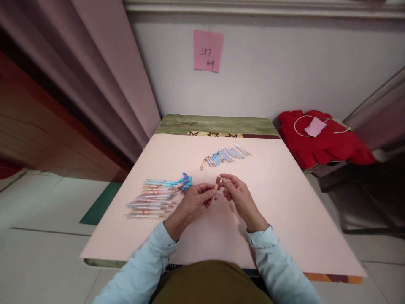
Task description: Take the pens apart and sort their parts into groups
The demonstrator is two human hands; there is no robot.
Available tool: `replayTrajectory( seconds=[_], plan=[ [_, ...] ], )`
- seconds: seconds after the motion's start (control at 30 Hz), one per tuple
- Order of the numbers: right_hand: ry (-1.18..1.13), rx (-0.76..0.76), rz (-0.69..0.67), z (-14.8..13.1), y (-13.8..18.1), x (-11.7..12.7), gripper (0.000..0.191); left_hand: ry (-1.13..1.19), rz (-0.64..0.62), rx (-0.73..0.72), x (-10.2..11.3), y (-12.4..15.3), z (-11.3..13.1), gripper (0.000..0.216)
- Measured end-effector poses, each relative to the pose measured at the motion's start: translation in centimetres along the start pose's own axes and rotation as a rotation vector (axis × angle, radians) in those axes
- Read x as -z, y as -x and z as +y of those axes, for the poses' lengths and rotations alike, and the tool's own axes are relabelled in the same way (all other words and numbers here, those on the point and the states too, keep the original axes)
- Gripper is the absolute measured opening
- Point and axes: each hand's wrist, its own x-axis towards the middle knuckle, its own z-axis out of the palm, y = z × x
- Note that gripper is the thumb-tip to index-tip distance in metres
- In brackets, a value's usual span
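Note:
My left hand [195, 202] and my right hand [236, 193] meet over the middle of the pale pink table cover [284, 211]. Both are pinched on a small pen [217, 184] with a brown end, held between the fingertips. A row of clear pen barrels [152, 199] lies to the left of my left hand, with a small heap of blue caps [185, 182] at its right end. Farther back lies a fan of several light blue pen parts [225, 155].
A pink sticky note [208, 50] hangs on the wall behind the table. A red cushion [325, 141] with a white cable and a pink slip sits to the right. Curtains [104, 80] hang at the left. Tiled floor surrounds the table.

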Motion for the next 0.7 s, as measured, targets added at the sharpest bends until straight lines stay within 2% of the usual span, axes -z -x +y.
replayTrajectory(
  seconds=[0.23, 0.33, 0.43, 0.5, 0.7],
  plan=[
    [0.305, 0.069, 0.092, -1.5, -1.5, 1.7, 0.038, -0.069, 0.199, -0.062, 4.3, -3.4, 4.1, 0.031],
    [0.649, 0.159, 0.182, -1.4, -2.3, 2.4, 0.024, -0.076, 0.226, -0.075, 6.0, -4.6, 4.9, 0.033],
    [1.049, 0.236, 0.232, -0.6, -2.9, 2.4, 0.014, -0.098, 0.229, -0.064, 7.2, -5.7, 4.7, 0.034],
    [1.213, 0.264, 0.209, 0.1, -3.3, 1.7, 0.015, -0.124, 0.234, -0.036, 7.9, -6.4, 4.3, 0.034],
    [1.495, 0.301, 0.058, 1.1, -5.1, -1.0, 0.023, -0.257, 0.259, 0.039, 9.1, -8.9, 3.1, 0.030]
  ],
)
